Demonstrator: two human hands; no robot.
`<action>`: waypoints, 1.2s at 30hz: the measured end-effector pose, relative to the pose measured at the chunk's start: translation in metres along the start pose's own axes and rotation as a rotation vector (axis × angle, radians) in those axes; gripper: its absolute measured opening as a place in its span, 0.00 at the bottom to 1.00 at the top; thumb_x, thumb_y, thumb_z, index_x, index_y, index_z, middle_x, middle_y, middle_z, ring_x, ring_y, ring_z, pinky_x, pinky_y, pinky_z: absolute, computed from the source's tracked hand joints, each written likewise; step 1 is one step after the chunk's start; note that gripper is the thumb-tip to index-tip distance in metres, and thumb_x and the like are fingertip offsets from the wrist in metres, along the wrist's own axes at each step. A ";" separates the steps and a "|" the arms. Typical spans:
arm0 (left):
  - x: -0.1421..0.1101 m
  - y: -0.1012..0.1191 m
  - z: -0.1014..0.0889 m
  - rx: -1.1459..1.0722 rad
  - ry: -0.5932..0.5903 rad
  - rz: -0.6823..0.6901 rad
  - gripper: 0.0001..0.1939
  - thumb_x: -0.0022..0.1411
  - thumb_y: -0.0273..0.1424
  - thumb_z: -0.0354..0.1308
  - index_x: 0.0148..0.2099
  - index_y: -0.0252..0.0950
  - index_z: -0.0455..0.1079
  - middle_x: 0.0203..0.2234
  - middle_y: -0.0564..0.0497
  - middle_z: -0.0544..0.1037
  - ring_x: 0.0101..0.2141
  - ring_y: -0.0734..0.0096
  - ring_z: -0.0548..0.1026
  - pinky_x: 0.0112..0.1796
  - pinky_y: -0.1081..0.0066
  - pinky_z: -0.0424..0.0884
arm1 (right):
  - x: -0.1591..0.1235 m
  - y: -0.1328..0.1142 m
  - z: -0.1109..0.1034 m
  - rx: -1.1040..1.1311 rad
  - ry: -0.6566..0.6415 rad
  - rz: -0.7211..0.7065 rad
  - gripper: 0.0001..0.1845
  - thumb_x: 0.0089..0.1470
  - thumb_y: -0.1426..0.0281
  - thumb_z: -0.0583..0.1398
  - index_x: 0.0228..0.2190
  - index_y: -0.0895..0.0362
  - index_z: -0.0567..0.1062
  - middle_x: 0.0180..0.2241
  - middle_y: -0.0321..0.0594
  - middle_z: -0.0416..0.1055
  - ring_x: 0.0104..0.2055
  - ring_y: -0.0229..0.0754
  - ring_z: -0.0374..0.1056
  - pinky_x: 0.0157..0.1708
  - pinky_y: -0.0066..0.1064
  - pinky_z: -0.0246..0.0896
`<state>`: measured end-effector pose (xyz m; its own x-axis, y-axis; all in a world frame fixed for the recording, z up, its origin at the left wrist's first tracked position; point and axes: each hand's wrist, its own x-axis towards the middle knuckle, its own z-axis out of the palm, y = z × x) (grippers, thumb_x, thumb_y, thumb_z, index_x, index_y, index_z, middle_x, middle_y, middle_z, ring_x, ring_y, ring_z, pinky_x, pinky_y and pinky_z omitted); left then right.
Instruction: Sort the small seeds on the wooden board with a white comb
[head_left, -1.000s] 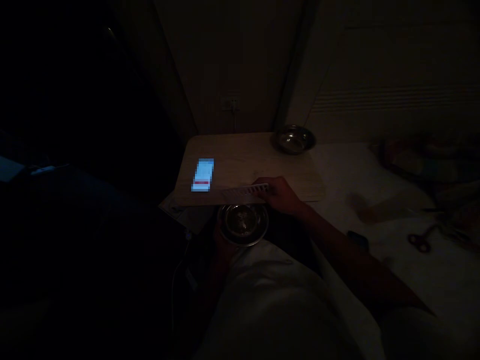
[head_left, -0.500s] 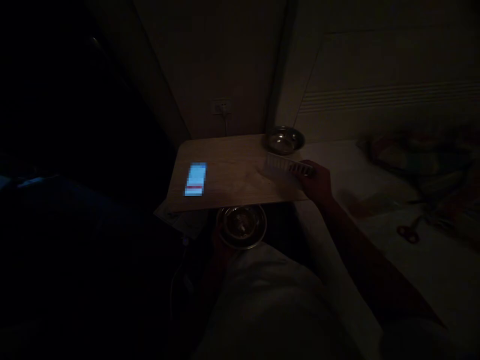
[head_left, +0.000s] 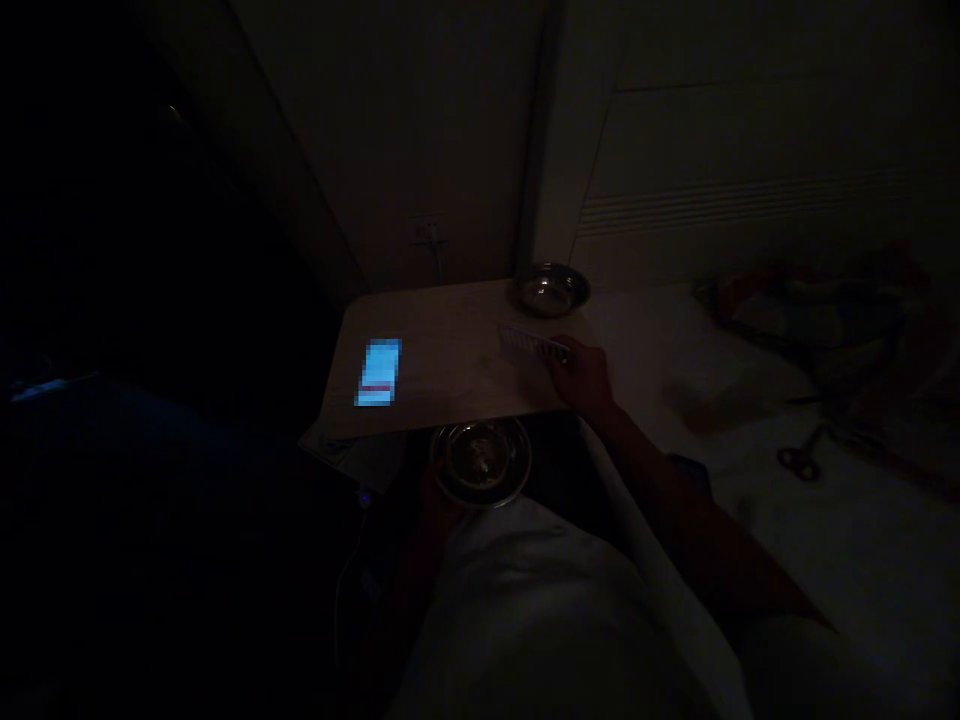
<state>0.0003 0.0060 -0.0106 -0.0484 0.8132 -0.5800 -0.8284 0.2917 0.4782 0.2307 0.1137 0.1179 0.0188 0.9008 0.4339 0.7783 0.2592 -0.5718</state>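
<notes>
The room is very dark. My right hand (head_left: 585, 380) is closed around one end of a pale comb-like strip (head_left: 529, 343) with a row of slots or teeth along it; its exact kind is unclear. The strip is above the right part of a light wooden table (head_left: 435, 390). Below the table's front edge, my left hand (head_left: 441, 490) grips the rim of a shiny metal bowl (head_left: 484, 460) from the left, its fingers mostly lost in shadow. Something indistinct glints inside this bowl.
A second metal bowl (head_left: 553, 290) stands at the table's back right corner. A lit phone (head_left: 379, 372) lies on the left. Scissors (head_left: 801, 460) and bundled cloth (head_left: 795, 310) lie on a white surface at right. A plugged socket (head_left: 426, 232) is behind.
My right hand and the strip have moved left and slightly nearer across the table. The whole view has shifted a little. My left hand still holds the bowl under the edge.
</notes>
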 end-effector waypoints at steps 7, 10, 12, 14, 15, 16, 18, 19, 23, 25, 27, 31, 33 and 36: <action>0.009 -0.002 -0.010 0.001 0.060 -0.006 0.10 0.53 0.34 0.57 0.36 0.36 0.75 0.33 0.47 0.80 0.46 0.55 0.74 0.49 0.56 0.66 | -0.007 -0.030 0.017 -0.027 -0.116 -0.083 0.11 0.53 0.70 0.54 0.37 0.56 0.74 0.30 0.43 0.76 0.30 0.44 0.71 0.30 0.30 0.58; 0.016 -0.006 -0.014 -0.036 0.054 -0.032 0.10 0.52 0.34 0.57 0.35 0.35 0.75 0.34 0.46 0.80 0.48 0.54 0.72 0.51 0.56 0.64 | -0.011 -0.045 0.027 -0.007 -0.152 -0.103 0.12 0.53 0.70 0.54 0.39 0.55 0.73 0.32 0.43 0.76 0.32 0.44 0.71 0.31 0.30 0.58; 0.019 -0.008 -0.016 -0.055 0.052 -0.030 0.10 0.53 0.34 0.56 0.35 0.36 0.75 0.34 0.45 0.79 0.50 0.52 0.70 0.52 0.55 0.63 | -0.014 -0.055 0.036 -0.010 -0.172 -0.121 0.13 0.54 0.71 0.53 0.40 0.55 0.73 0.34 0.43 0.76 0.34 0.45 0.71 0.32 0.30 0.59; 0.020 -0.009 -0.015 -0.061 0.034 -0.023 0.12 0.53 0.34 0.56 0.37 0.35 0.75 0.35 0.44 0.79 0.51 0.51 0.69 0.52 0.54 0.62 | -0.018 -0.065 0.044 -0.001 -0.200 -0.148 0.14 0.54 0.70 0.53 0.41 0.54 0.72 0.35 0.43 0.76 0.35 0.45 0.71 0.33 0.31 0.59; 0.020 -0.009 -0.015 -0.066 0.004 -0.027 0.14 0.52 0.35 0.56 0.40 0.35 0.74 0.38 0.44 0.79 0.52 0.50 0.69 0.52 0.53 0.62 | -0.020 -0.069 0.048 0.015 -0.208 -0.158 0.14 0.54 0.70 0.52 0.41 0.54 0.72 0.36 0.43 0.76 0.36 0.45 0.71 0.34 0.31 0.59; 0.019 -0.009 -0.014 -0.076 -0.032 -0.030 0.16 0.52 0.36 0.56 0.43 0.35 0.74 0.40 0.43 0.78 0.52 0.50 0.68 0.52 0.52 0.62 | -0.021 -0.071 0.050 0.036 -0.210 -0.166 0.14 0.55 0.70 0.52 0.41 0.55 0.72 0.37 0.43 0.76 0.36 0.45 0.71 0.34 0.31 0.59; 0.017 -0.008 -0.013 -0.094 -0.072 -0.028 0.19 0.52 0.36 0.56 0.46 0.35 0.72 0.43 0.44 0.77 0.52 0.50 0.69 0.52 0.52 0.62 | -0.022 -0.072 0.052 0.079 -0.189 -0.165 0.14 0.55 0.71 0.52 0.42 0.55 0.72 0.37 0.43 0.76 0.37 0.45 0.71 0.36 0.31 0.60; 0.016 -0.007 -0.013 -0.100 -0.063 -0.018 0.19 0.52 0.35 0.57 0.46 0.35 0.72 0.43 0.44 0.77 0.51 0.52 0.69 0.52 0.53 0.62 | -0.020 -0.070 0.050 0.096 -0.167 -0.154 0.14 0.55 0.71 0.52 0.42 0.55 0.72 0.37 0.43 0.76 0.38 0.45 0.71 0.37 0.31 0.60; 0.016 -0.006 -0.014 -0.064 0.052 -0.006 0.10 0.51 0.32 0.57 0.36 0.34 0.75 0.35 0.45 0.79 0.49 0.53 0.71 0.52 0.55 0.63 | -0.006 -0.044 0.036 0.133 -0.036 -0.041 0.14 0.53 0.70 0.53 0.40 0.56 0.73 0.34 0.44 0.76 0.35 0.46 0.71 0.35 0.33 0.61; 0.015 -0.005 -0.013 -0.049 0.082 -0.020 0.08 0.52 0.31 0.57 0.32 0.34 0.75 0.32 0.45 0.80 0.49 0.52 0.71 0.51 0.56 0.63 | 0.003 -0.026 0.025 0.124 0.017 0.016 0.13 0.53 0.67 0.54 0.39 0.57 0.74 0.33 0.45 0.75 0.33 0.47 0.71 0.34 0.34 0.61; 0.012 -0.003 -0.010 -0.041 0.105 -0.012 0.07 0.52 0.31 0.57 0.31 0.34 0.74 0.31 0.45 0.80 0.48 0.53 0.71 0.51 0.57 0.64 | 0.010 -0.007 0.015 0.087 0.060 0.069 0.13 0.52 0.66 0.55 0.37 0.58 0.75 0.31 0.45 0.75 0.32 0.47 0.70 0.34 0.35 0.61; 0.004 0.001 -0.002 -0.020 0.066 -0.043 0.08 0.52 0.31 0.56 0.34 0.35 0.74 0.32 0.46 0.80 0.47 0.54 0.73 0.51 0.56 0.65 | 0.012 0.023 -0.003 0.067 0.110 0.073 0.12 0.49 0.65 0.58 0.34 0.58 0.76 0.29 0.42 0.76 0.31 0.45 0.70 0.31 0.32 0.61; 0.002 0.001 0.000 -0.009 0.018 -0.054 0.10 0.52 0.32 0.56 0.37 0.36 0.74 0.33 0.46 0.79 0.47 0.54 0.73 0.50 0.55 0.65 | 0.008 0.031 -0.009 0.059 0.114 0.066 0.12 0.48 0.64 0.58 0.33 0.58 0.76 0.28 0.41 0.76 0.29 0.44 0.70 0.30 0.32 0.61; 0.002 -0.002 -0.004 0.014 -0.022 -0.025 0.12 0.52 0.32 0.56 0.40 0.37 0.74 0.35 0.47 0.79 0.47 0.52 0.72 0.50 0.54 0.65 | 0.002 0.035 -0.016 0.085 0.073 0.054 0.13 0.48 0.64 0.58 0.33 0.59 0.76 0.28 0.41 0.75 0.28 0.43 0.70 0.28 0.31 0.60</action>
<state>-0.0009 0.0053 -0.0156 -0.0154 0.8161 -0.5777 -0.8212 0.3192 0.4729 0.2684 0.1195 0.1101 0.1077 0.8872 0.4487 0.7192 0.2421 -0.6513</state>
